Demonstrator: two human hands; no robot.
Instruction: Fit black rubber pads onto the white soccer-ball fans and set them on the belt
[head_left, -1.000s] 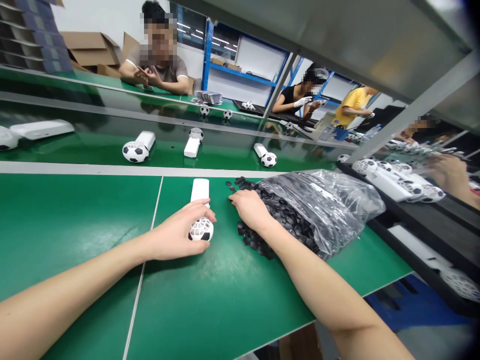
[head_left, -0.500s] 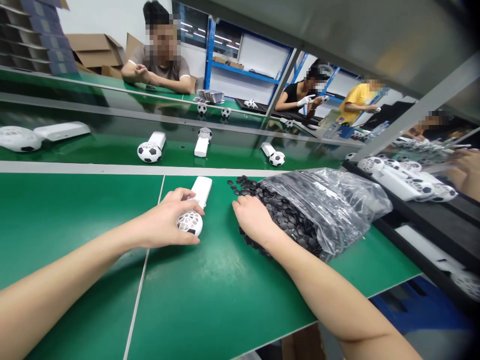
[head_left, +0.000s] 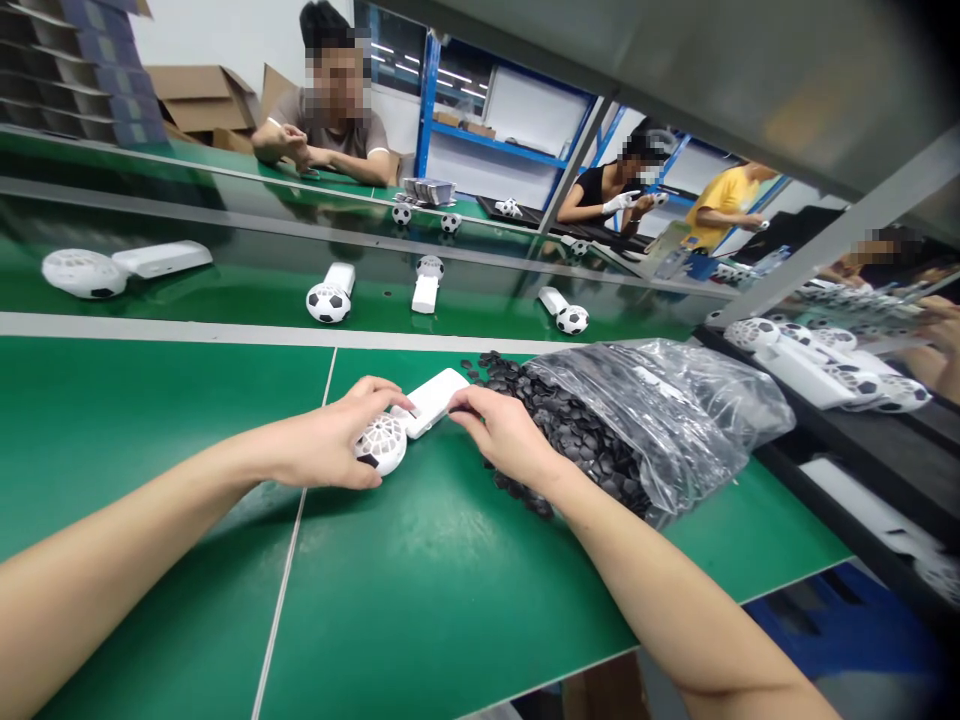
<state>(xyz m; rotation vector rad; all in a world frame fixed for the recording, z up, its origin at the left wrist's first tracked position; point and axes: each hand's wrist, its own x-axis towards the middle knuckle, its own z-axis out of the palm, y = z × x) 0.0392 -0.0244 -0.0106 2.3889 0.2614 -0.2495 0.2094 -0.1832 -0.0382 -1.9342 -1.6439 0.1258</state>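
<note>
My left hand point(head_left: 349, 435) is closed around the round head of a white handheld fan point(head_left: 381, 443), styled like a football with an open grille and black patches. Its white handle points up and right on the green table. My right hand point(head_left: 502, 430) hovers by the end of that handle, thumb and fingers pinched together; whatever they hold is too small or hidden to make out. Just behind and right of it, many small black pieces point(head_left: 570, 425) spill from a clear plastic bag point(head_left: 675, 400) lying on its side.
Several similar football fans, one of them a white fan point(head_left: 330, 295), lie on the green conveyor belt point(head_left: 255, 290) beyond the table. At right, a black tray point(head_left: 862, 440) holds more fans. A grey post point(head_left: 810, 250) rises there. Co-workers sit across the line.
My right hand has lifted away from the black pieces and moved left to the fan's handle. My left hand has turned the fan so the handle swings to the right.
</note>
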